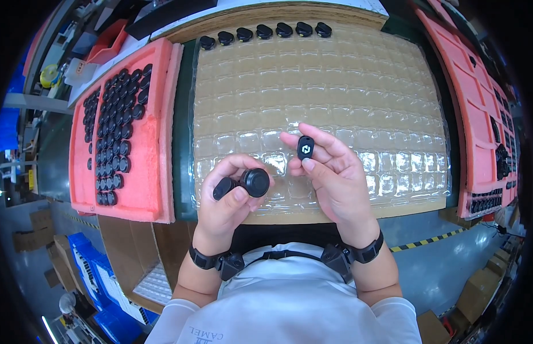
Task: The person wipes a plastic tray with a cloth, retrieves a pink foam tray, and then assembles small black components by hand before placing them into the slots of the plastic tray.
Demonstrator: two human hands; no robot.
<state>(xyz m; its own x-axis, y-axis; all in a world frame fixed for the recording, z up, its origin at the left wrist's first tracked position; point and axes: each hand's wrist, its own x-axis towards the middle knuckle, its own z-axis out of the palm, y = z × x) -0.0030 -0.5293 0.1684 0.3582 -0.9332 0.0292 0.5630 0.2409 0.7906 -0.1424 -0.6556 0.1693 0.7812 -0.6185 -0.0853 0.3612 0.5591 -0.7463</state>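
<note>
My left hand [216,217] is closed around two black parts: a round, knob-like piece [256,182] with a flat top, and a smaller oval piece [223,188] held near the thumb. Between the thumb and fingers of my right hand [342,182] is a small black oval fob [305,148], its face with a white mark turned up. Both hands are above the near half of a clear plastic blister tray [318,97] with rows of shallow pockets. Along the tray's far edge, several black rounded devices [264,31] sit in one row.
On the left lies a pink foam tray [141,183] holding many round black parts [114,126]. Another pink foam tray [458,97], with black pieces in its slots, lies to the right. A red bin [108,43] stands at the back left, and a cardboard box [129,243] below the left side.
</note>
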